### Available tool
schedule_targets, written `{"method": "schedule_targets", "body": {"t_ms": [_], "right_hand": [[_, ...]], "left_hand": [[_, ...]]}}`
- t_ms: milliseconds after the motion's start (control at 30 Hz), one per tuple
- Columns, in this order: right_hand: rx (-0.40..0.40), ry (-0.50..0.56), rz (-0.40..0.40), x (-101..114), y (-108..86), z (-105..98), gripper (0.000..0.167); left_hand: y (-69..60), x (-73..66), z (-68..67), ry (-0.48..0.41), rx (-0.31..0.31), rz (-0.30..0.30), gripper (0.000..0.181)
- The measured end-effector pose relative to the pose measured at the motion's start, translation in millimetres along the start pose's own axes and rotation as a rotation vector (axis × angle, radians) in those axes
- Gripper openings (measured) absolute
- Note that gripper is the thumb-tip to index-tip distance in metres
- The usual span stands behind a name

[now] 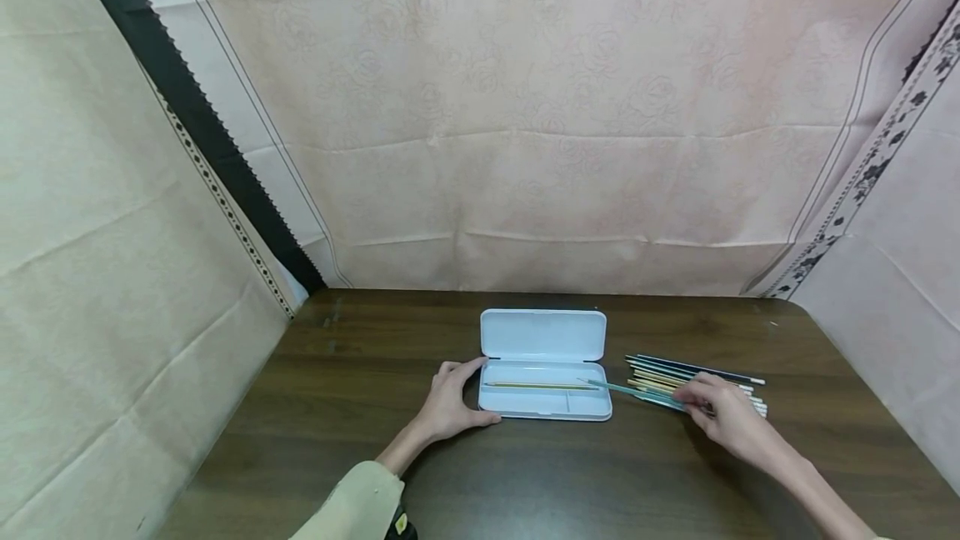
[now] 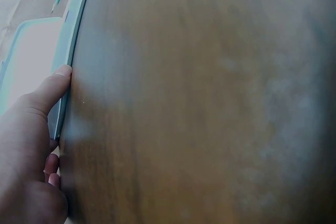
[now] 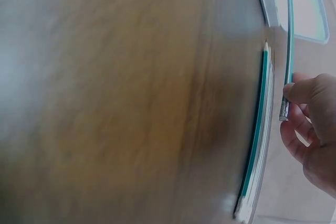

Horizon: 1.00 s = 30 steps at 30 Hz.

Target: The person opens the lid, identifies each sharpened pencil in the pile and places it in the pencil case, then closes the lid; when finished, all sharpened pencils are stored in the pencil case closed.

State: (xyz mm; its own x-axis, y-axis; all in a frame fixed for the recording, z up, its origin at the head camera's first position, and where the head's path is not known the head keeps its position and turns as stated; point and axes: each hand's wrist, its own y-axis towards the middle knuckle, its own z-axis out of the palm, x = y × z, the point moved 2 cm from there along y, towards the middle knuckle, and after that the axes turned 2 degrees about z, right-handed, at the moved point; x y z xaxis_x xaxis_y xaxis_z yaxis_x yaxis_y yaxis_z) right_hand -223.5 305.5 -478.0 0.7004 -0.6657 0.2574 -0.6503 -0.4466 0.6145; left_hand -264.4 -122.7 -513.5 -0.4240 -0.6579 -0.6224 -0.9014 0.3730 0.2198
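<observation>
Green pencil (image 1: 633, 392) pinched near its silver end by the right hand (image 1: 723, 415), with its tip over the right part of the open pale blue box (image 1: 525, 403); cannot tell if touching. Left hand (image 1: 450, 402) spread wide around the left end of the box, thumb on the front edge. Inside, 1 yellowish pencil (image 1: 540, 386) lying flat. Just right of the box, a pile of pencils (image 1: 663, 372) on the table (image 1: 337, 407), partly under the right hand. To do this well, hold the box still, turn the green pencil level with the other 1, clear the rim, and lay it down softly.
</observation>
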Motion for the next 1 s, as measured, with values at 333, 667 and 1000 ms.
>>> {"method": "schedule_targets", "body": {"t_ms": [333,667,1000], "right_hand": [[0.086,0.041,0.059,11.0,18.8,14.1,0.036],[0.13,0.06,0.076,18.5,34.6,29.3,0.033],[0.237,0.069,0.136,27.7,51.6,43.1,0.03]], "left_hand": [[0.3,0.9,0.4,0.0,0.002,0.001,0.09],[-0.4,-0.5,-0.2,-0.013,0.003,-0.007,0.091],[-0.4,-0.5,-0.3,-0.013,-0.001,-0.006,0.091]]}}
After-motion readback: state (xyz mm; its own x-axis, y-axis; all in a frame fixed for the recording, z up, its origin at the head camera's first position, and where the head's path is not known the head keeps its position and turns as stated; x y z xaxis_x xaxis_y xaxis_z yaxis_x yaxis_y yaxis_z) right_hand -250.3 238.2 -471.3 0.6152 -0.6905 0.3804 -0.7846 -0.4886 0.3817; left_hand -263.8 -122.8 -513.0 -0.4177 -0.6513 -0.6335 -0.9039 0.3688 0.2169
